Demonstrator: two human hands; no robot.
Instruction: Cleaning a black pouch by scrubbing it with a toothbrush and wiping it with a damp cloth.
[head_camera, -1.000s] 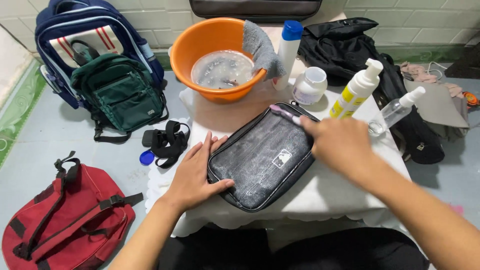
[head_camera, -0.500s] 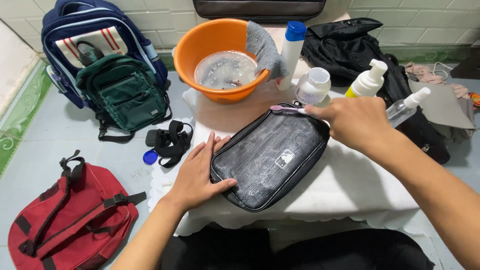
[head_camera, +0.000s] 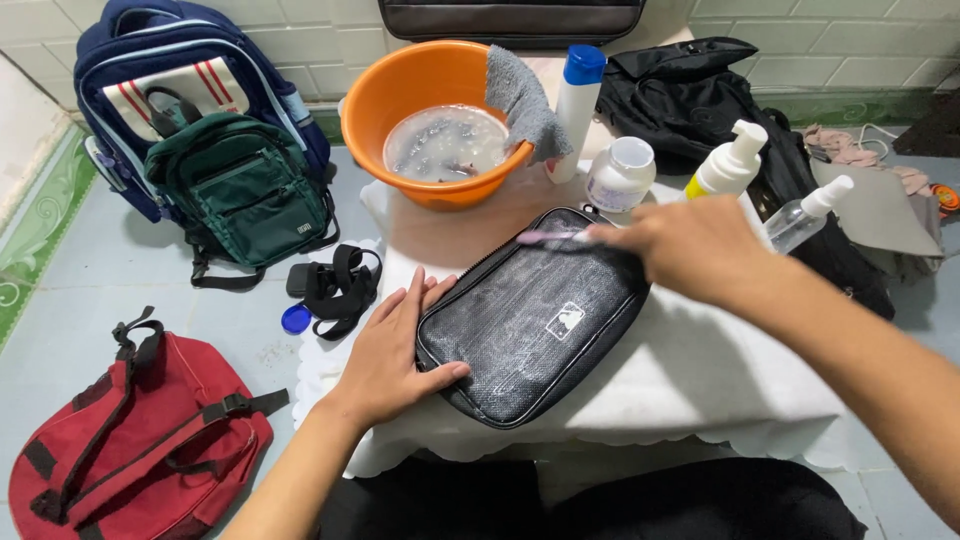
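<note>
- Grey floor tiles and a pale tiled wall surrounded the low counter (head_camera: 700, 380), which was draped in a white cloth.
- We saw the black pouch (head_camera: 530, 315) lying flat and slantwise on that cloth, its mesh-textured face wet and streaked with whitish lather, a small white emblem near its middle, its zip running along the upper edge.
- Our left hand (head_camera: 385, 355) lay flat, fingers together, pressing on the pouch's left end, thumb across its lower corner.
- Our right hand (head_camera: 690, 245) was closed around a pink toothbrush (head_camera: 550, 237), whose head rested on the pouch's top edge.
- Behind stood an orange basin (head_camera: 400, 95) of soapy water with a grey rag (head_camera: 520, 95) over its rim, a white bottle with a blue cap (head_camera: 572, 105), a white jar (head_camera: 620, 172), and a pump bottle (head_camera: 730, 160).
- On the floor lay a red backpack (head_camera: 140, 430) and a green backpack (head_camera: 235, 185).
</note>
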